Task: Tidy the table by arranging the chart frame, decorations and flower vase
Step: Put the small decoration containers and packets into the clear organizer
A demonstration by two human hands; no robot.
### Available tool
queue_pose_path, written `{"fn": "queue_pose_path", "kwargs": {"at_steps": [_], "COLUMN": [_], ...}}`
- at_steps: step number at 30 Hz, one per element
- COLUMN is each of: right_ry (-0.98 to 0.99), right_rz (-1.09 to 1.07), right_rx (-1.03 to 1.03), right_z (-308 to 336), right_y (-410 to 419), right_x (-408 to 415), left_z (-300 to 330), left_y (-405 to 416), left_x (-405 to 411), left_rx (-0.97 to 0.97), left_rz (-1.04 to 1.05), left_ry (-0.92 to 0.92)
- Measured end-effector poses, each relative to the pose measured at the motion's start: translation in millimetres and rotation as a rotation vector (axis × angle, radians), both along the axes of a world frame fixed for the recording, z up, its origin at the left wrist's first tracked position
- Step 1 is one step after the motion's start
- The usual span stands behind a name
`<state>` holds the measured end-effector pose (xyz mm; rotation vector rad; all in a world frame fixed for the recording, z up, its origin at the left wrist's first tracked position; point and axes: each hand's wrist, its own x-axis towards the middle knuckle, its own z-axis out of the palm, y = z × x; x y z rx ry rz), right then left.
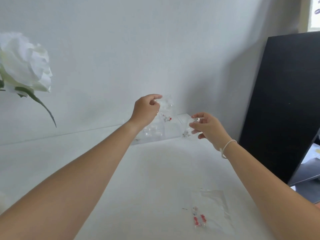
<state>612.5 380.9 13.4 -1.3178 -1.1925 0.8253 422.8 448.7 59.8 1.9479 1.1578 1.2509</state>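
Two bare hands work at the far edge of the white table (155, 170), close to the white wall (121, 49). The left hand (145, 110) is raised, thumb and forefinger pinched on the top of a clear plastic decoration packet (167, 103) that hangs below the fingers; small grey and red pieces show through its lower part. The right hand (206, 127), with a white cord bracelet (227, 146) at the wrist, has its fingers curled around a second clear decoration (190, 132), thin and glossy, with grey specks at its lower end. Between the hands, more transparent packaging (154, 134) lies on the table against the wall. Near the front edge lies a flat clear sachet (207, 207) containing red-and-white beads. A white fabric rose (24, 64) with a green leaf stands at the left. A matte black panel (284, 101) leans at the right.
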Motion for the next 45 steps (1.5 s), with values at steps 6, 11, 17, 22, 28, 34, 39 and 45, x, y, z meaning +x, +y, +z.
{"fn": "queue_pose_path", "kwargs": {"at_steps": [6, 11, 17, 22, 28, 34, 39, 45], "right_ry": [0.06, 0.053, 0.046, 0.002, -0.252, -0.557, -0.545, -0.548], "right_rz": [-0.059, -0.087, -0.147, -0.166, -0.239, -0.217, -0.138, -0.12], "right_rx": [0.063, 0.114, 0.132, 0.142, 0.169, 0.128, -0.014, -0.086], "right_z": [7.1, 6.2, -1.5, 0.9, 7.6, 13.9, 16.7, 9.3], "right_y": [24.2, 36.5, 51.2, 65.2, 86.0, 106.0, 116.3, 119.1], "right_x": [0.1, 5.2, 9.4, 5.4, -10.0, -26.5, -30.2, -37.1], "left_z": [2.8, -3.8, -13.8, -26.3, -28.8, -43.3, -72.9, -88.7], "left_y": [33.7, 51.9, 64.3, 69.7, 63.3, 32.3, 8.3, 7.1], "left_x": [11.6, 23.2, 36.0, 36.1, 19.4, -33.1, -76.9, -80.9], "left_rx": [-0.108, -0.127, -0.117, -0.104, -0.076, 0.137, 0.103, 0.013], "left_rz": [0.057, 0.099, 0.091, 0.099, 0.121, 0.257, 0.373, 0.331], "left_ry": [0.026, 0.086, 0.203, 0.35, 0.3, 0.186, 0.054, -0.02]}}
